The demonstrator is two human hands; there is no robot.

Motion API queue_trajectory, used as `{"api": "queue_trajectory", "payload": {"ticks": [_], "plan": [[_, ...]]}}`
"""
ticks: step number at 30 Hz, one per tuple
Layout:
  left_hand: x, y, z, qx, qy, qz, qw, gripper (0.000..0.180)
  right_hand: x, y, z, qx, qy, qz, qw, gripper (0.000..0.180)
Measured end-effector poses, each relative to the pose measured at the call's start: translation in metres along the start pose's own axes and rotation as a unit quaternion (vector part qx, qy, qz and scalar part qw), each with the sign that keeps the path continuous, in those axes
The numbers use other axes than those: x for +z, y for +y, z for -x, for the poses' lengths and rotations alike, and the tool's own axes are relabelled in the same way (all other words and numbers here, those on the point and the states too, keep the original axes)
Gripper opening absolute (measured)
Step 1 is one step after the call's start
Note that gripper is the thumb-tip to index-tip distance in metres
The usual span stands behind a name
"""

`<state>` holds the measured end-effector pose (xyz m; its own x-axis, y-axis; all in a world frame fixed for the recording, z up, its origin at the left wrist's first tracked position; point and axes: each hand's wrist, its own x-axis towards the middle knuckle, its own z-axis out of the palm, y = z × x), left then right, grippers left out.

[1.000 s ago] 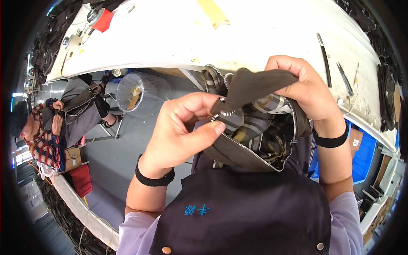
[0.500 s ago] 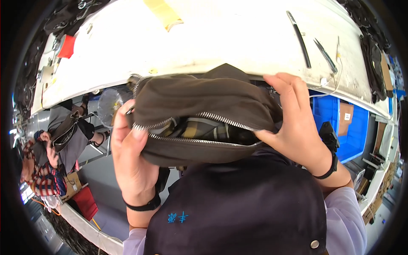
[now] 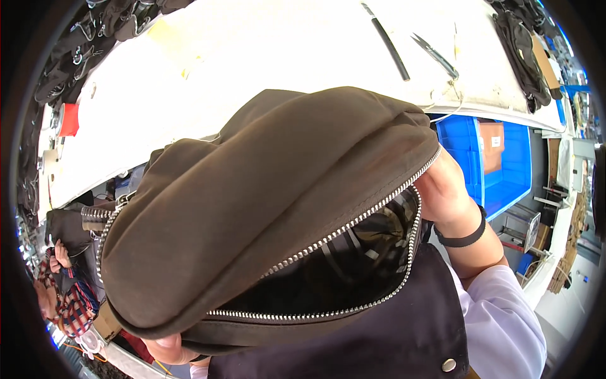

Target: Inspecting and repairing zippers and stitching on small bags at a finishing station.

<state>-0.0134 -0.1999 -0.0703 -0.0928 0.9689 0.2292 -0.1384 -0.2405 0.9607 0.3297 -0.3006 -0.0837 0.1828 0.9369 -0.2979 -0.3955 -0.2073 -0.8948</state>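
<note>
open brown bag held up close to the camera

a dark brown fabric bag (image 3: 252, 208) with a silver metal zipper (image 3: 353, 227) fills the centre of the frame, held between both hands above a dark apron (image 3: 379, 335). the zipper is undone, and its two toothed rows part into a wide mouth in the lower middle of the frame, showing a dark patterned lining inside.

the right hand (image 3: 442, 189) grips the bag's end at centre right, just below the zipper's upper corner; its fingers are hidden behind the fabric, so whether they are spread or pressed together cannot be told. a black wristband (image 3: 464, 237) sits on that wrist, above a white sleeve (image 3: 505, 322).

the left hand (image 3: 167, 347) shows only as a thumb at the bottom left of the frame, pressed against the bag's underside; the rest of its fingers are hidden.

behind the bag, a white worktable (image 3: 252, 57) spans the top of the frame, with a black rod (image 3: 386, 42) and scissors (image 3: 435, 55) in the upper right. a blue plastic bin (image 3: 499, 164) stands at the right. another person in a plaid shirt (image 3: 66, 303) is at the lower left edge.
</note>
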Motion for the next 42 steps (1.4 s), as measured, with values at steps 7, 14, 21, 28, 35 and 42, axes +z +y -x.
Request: {"api": "queue_trajectory", "payload": {"ticks": [7, 14, 21, 28, 35, 42], "plan": [[0.034, 0.022, 0.001, -0.064, 0.019, 0.009, 0.998, 0.068, 0.002, -0.013, 0.008, 0.011, -0.057, 0.064, 0.996, 0.035], [0.058, 0.012, -0.017, -0.133, -0.216, 0.000, 0.967, 0.052, -0.009, -0.042, -0.004, -0.008, -0.101, 0.577, 0.810, 0.062], [0.060, -0.005, -0.010, -0.029, -0.333, -0.068, 0.940, 0.046, 0.054, -0.051, -0.022, -0.267, -0.146, 0.529, 0.792, 0.101], [0.056, -0.006, -0.021, 0.062, -0.306, -0.077, 0.947, 0.064, 0.085, -0.019, -0.042, -0.354, -0.109, 0.482, 0.794, 0.035], [0.075, -0.011, -0.052, 0.025, -0.371, -0.139, 0.918, 0.018, 0.083, -0.016, -0.045, -0.394, -0.143, 0.461, 0.782, 0.039], [0.077, -0.018, -0.042, -0.160, -0.313, 0.020, 0.936, 0.027, 0.080, -0.013, -0.038, -0.368, -0.117, 0.440, 0.811, 0.037]]}}
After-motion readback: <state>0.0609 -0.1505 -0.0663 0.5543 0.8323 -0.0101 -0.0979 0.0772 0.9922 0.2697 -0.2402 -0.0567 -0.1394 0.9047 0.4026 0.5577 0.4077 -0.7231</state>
